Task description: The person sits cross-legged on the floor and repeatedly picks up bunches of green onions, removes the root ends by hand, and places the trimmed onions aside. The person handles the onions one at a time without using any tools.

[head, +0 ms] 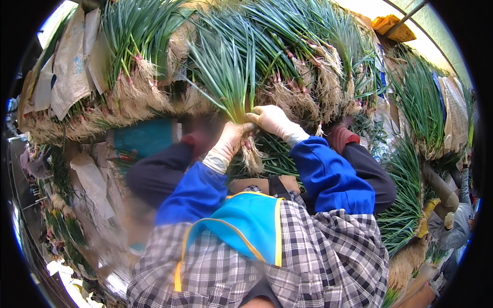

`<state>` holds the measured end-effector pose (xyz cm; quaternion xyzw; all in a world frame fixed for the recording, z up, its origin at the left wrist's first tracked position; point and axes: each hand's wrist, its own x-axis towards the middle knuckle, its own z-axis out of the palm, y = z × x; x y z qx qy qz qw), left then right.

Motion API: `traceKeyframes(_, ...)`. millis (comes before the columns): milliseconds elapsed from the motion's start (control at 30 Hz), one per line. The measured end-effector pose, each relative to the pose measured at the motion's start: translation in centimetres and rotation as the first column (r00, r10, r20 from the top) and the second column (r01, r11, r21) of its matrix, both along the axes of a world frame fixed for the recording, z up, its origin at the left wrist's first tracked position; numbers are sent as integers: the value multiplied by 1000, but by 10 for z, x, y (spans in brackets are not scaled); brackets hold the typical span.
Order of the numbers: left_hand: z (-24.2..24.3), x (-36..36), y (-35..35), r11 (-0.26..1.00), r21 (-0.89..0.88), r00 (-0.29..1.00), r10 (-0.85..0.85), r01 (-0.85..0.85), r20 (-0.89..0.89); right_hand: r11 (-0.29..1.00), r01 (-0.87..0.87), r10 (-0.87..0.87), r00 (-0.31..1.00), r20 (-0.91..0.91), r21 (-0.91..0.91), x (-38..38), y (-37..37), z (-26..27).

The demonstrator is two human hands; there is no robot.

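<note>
In front of my lap I hold a bunch of green onions [233,92], leaves pointing away and pale roots hanging toward me. My left hand [225,141], in a pale glove, wraps the stems just above the reddish bulbs. My right hand [272,120], gloved the same way, grips the stems from the other side, its fingertips close to my left thumb. Dirt or blur hides exactly where those fingers close. Beneath the bunch, loose green leaves [277,154] lie between my legs.
Piled green onions [304,69] with long roots line the far side, and more [133,77] stand at the left. Woven sacks [73,69] lean there. To the right lie further heaps [400,196], beside another person's arm [443,188]. A teal panel [144,138] is near my left knee.
</note>
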<state>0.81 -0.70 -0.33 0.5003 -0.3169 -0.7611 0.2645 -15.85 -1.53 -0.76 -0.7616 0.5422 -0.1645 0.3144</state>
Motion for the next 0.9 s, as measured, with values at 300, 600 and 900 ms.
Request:
traceKeyframes(300, 24, 19, 11, 994, 27, 966, 112, -108, -233, 894, -24, 334, 701, -631, 447, -99, 24, -25)
traceKeyframes(600, -16, 7, 12, 941, 320, 984, 145, -106, -101, 557, 117, -830, 39, 557, 822, 21, -2, -44)
traceKeyframes(900, -30, -17, 25, 940, 153, 951, 307, -306, 17, 462, 97, -885, -18, 466, 881, 49, -16, -61)
